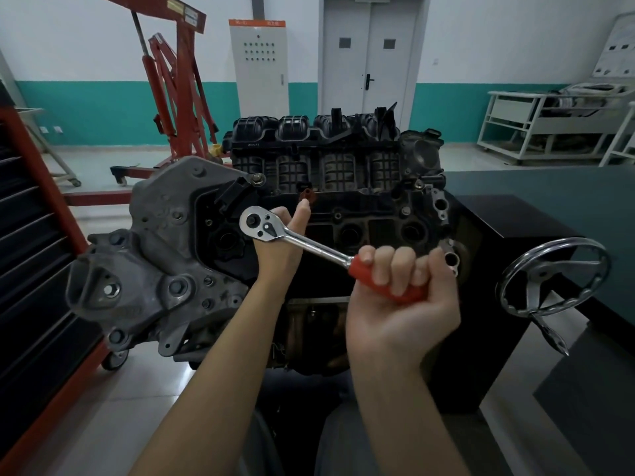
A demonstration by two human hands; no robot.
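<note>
Your left hand (279, 250) sits behind the round chrome head of the ratchet wrench (309, 247), thumb raised. Its fingers are hidden, so you cannot tell what it holds. Whatever the head drives is hidden too. Your right hand (402, 297) is wrapped tightly round the red handle. The wrench, polished steel, slants across the dark face of the engine (343, 173), below its ribbed black manifold (319, 132).

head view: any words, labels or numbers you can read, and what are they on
Nothing reads clearly.
White metal cabinet, orange top strip: print too blurred.
Red steel engine crane, stickers: too small.
Black plastic intake manifold, moulded code: too small.
White wall chart: blurred.
Chrome ratchet wrench with red handle: no marking visible.
</note>
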